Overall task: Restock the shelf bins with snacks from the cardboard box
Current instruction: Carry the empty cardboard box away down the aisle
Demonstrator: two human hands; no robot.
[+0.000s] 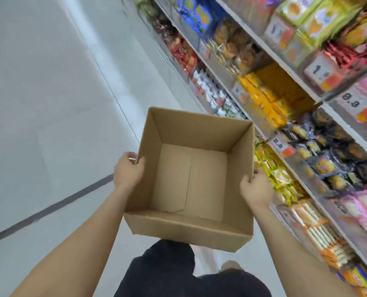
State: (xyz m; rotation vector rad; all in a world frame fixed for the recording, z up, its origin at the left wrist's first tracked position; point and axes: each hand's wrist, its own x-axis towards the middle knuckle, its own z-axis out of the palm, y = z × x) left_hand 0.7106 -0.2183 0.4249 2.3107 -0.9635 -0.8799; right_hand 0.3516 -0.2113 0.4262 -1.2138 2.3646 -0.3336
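An open cardboard box (191,228) is held in the air in front of me, and its inside is bare, with no snacks in it. My left hand (128,171) grips its left wall at the rim, thumb inside. On the opposite side my right hand (256,188) grips the right wall near the corner. To the right run the shelf bins (306,133), filled with packaged snacks: yellow packs (266,97), dark packs (328,155) and pink packs (362,213). The shelves look blurred.
A pale tiled floor (39,114) with a dark line across it stretches to the left of the shelving. Price tags (282,146) hang on the shelf fronts. My dark trousers (167,273) and one shoe show below the box.
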